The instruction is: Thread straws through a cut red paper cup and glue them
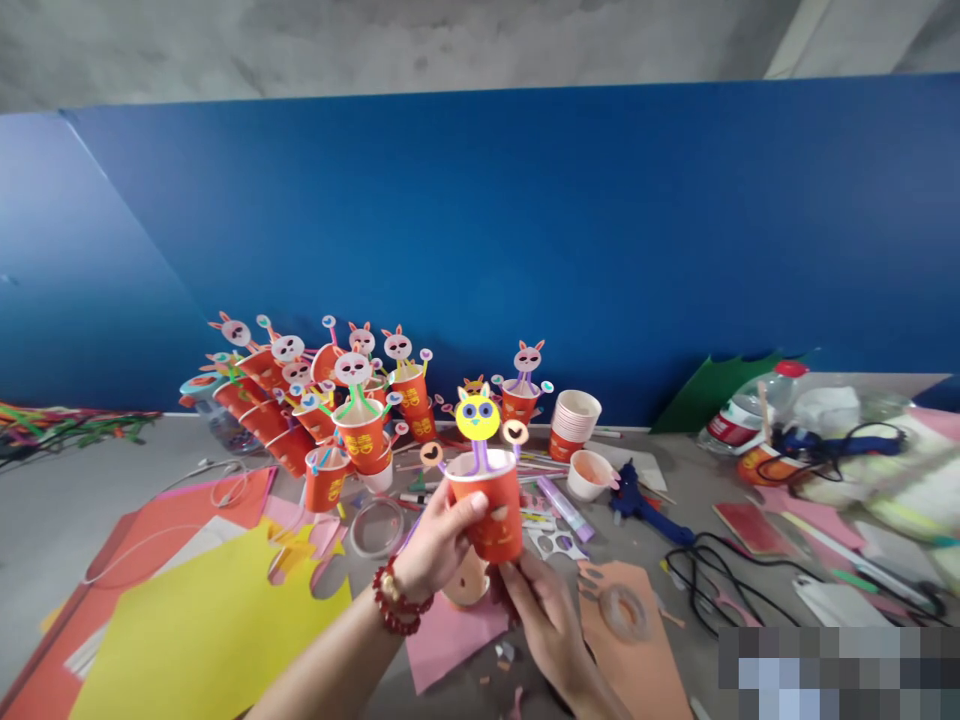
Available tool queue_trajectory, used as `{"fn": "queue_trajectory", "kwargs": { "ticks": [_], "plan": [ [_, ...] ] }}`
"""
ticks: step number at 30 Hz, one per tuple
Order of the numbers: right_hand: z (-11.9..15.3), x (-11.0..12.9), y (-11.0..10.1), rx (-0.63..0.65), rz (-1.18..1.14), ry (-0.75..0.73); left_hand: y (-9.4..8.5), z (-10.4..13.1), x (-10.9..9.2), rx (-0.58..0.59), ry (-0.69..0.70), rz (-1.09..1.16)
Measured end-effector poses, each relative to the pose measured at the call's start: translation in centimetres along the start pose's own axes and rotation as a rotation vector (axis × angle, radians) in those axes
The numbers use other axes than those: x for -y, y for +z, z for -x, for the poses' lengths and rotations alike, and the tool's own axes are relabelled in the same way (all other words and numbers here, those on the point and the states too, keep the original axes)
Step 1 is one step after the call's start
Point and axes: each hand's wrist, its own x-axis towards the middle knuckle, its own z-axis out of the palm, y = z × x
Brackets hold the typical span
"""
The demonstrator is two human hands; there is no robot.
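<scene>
An orange paper cup (pixel 487 510) with gold print stands upright in the air at the centre. My left hand (pixel 442 535) grips its left side, thumb across the front, a red bead bracelet on the wrist. Below the cup's base is my right hand (pixel 540 605), its fingers pressed together; what they hold, if anything, is hidden. Rising from the cup is a yellow cat face (pixel 478 418) with blue-ringed eyes, on purple stems. Round peach discs with dark hearts (pixel 515 432) stick out on both sides. Another cup (pixel 466 585) sits behind and under my hands, partly hidden.
Several orange cups with pink rabbit faces (pixel 360 435) stand at the back left. Stacked cups (pixel 574 420), a blue glue gun (pixel 649 505) with black cable and a bottle (pixel 757 405) are right. Yellow paper (pixel 217 630) lies left, peach paper (pixel 637 660) and a tape roll (pixel 624 610) right.
</scene>
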Motion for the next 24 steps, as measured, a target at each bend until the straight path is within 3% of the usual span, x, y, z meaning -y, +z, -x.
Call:
{"fn": "queue_trajectory", "kwargs": {
  "ticks": [3, 7, 11, 17, 21, 24],
  "plan": [
    [0.0, 0.4, 0.4, 0.085, -0.045, 0.05, -0.5, -0.2, -1.1, -0.039, 0.055, 0.046],
    [-0.1, 0.5, 0.7, 0.086, -0.046, 0.048, -0.7, -0.2, -1.5, -0.019, 0.091, 0.015],
    [0.0, -0.1, 0.5, 0.019, -0.047, 0.051, -0.1, 0.2, -0.4, -0.046, 0.083, -0.032],
    [0.1, -1.0, 0.1, -0.125, -0.14, 0.056, 0.6, 0.2, 1.9, 0.07, 0.011, 0.02],
    [0.1, -0.7, 0.3, 0.001, -0.34, 0.171, 0.5, 0.1, 1.3, 0.107, -0.007, 0.037],
    [0.0, -0.1, 0.6, 0.128, -0.402, 0.234, 0.0, 0.0, 0.0, 0.061, 0.036, 0.041]
  ]
}}
